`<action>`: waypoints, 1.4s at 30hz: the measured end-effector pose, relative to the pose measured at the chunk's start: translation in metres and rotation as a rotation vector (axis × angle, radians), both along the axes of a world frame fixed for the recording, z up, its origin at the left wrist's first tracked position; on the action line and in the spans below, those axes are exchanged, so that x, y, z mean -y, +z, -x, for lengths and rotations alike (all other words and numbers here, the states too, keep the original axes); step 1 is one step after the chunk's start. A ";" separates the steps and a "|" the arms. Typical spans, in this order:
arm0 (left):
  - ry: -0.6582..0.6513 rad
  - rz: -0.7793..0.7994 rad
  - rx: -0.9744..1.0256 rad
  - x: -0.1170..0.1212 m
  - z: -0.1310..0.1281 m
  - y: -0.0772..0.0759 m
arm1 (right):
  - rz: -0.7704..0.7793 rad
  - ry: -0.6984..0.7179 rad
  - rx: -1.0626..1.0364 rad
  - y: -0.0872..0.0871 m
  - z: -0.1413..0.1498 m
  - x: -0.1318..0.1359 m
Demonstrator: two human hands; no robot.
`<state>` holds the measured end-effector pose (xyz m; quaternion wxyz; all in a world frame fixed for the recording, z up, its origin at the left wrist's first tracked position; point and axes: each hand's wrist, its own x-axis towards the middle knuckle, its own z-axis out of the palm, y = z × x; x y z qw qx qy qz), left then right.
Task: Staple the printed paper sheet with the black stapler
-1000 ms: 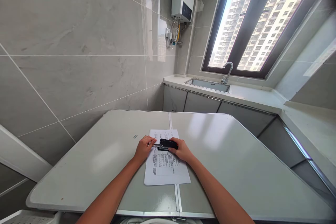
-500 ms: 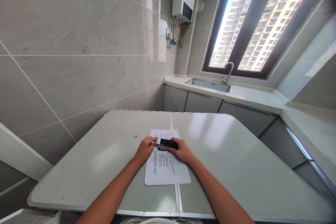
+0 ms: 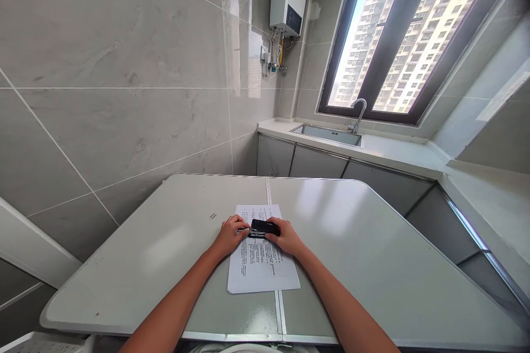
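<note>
A black stapler (image 3: 265, 226) lies across the printed sheets (image 3: 265, 281), its top lifted away from the base so that a metal strip shows between them. My right hand (image 3: 285, 236) wraps round its right end, thumb near the base and fingers over the top. At the left end, my left hand (image 3: 232, 235) is closed, fingertips pinched at the thin metal part of the stapler. Whether those fingertips also hold a small staple strip is too fine to make out. Two thin staple strips (image 3: 212, 215) rest on the table, left of the paper.
The pale folding table (image 3: 356, 265) has a metal seam down its middle, under the paper. A white plastic basket (image 3: 53, 343) stands below the front left edge. Behind the table are a counter with a sink (image 3: 327, 133), a faucet (image 3: 359, 113) and a tiled wall (image 3: 124, 121).
The fingers of my left hand have come down closer together at the stapler's left end. My right hand keeps its grip, and the stapler and paper stay in place.
</note>
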<state>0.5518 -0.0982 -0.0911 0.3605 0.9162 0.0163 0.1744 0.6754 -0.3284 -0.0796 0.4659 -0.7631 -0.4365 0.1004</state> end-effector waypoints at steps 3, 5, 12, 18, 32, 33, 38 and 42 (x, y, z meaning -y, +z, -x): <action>0.006 0.031 0.007 0.000 0.001 0.002 | 0.006 -0.004 0.010 -0.002 -0.001 0.000; 0.017 0.051 0.009 0.000 0.001 0.003 | 0.007 -0.003 0.013 -0.002 -0.001 0.000; -0.001 0.098 -0.014 0.000 0.001 0.006 | 0.005 0.001 0.010 -0.003 -0.002 0.000; -0.001 0.102 -0.043 0.000 0.002 0.010 | 0.011 -0.010 0.022 -0.002 -0.001 0.001; -0.041 -0.101 -0.060 -0.004 0.002 0.003 | 0.007 -0.002 0.026 -0.004 -0.003 0.001; -0.038 -0.103 -0.072 -0.003 0.003 0.004 | 0.004 0.000 0.022 -0.003 -0.003 0.001; -0.083 -0.101 -0.033 -0.002 0.007 0.010 | -0.041 -0.019 -0.077 -0.003 -0.003 0.002; -0.170 -0.081 0.058 -0.008 0.012 0.020 | -0.139 -0.008 -0.261 0.000 -0.009 0.006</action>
